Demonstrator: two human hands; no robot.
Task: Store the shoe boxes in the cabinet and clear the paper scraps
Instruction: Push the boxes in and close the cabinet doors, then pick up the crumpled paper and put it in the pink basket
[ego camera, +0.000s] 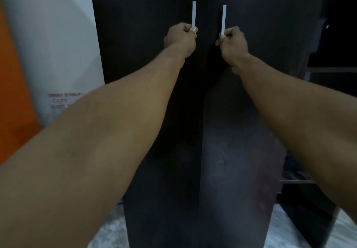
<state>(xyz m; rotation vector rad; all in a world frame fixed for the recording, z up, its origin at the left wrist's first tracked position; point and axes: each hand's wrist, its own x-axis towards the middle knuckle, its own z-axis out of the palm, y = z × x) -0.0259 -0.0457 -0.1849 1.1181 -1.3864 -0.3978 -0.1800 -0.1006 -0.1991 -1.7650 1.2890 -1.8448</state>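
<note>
A tall dark cabinet (pixel 146 35) with two doors fills the middle of the head view. Both doors appear closed, with a thin seam between them. Each door carries a slim white vertical handle. My left hand (pixel 180 37) is clenched around the lower end of the left handle (pixel 194 13). On the right handle (pixel 224 19), my right hand (pixel 232 42) grips the lower end the same way. Both forearms reach straight forward. No shoe boxes or paper scraps are in view.
A white wall (pixel 58 45) with an orange panel (pixel 13 103) and a small printed label (pixel 63 100) lies left of the cabinet. Dark shelving (pixel 328 70) stands to the right. Pale marbled floor (pixel 110 226) shows at the cabinet's base.
</note>
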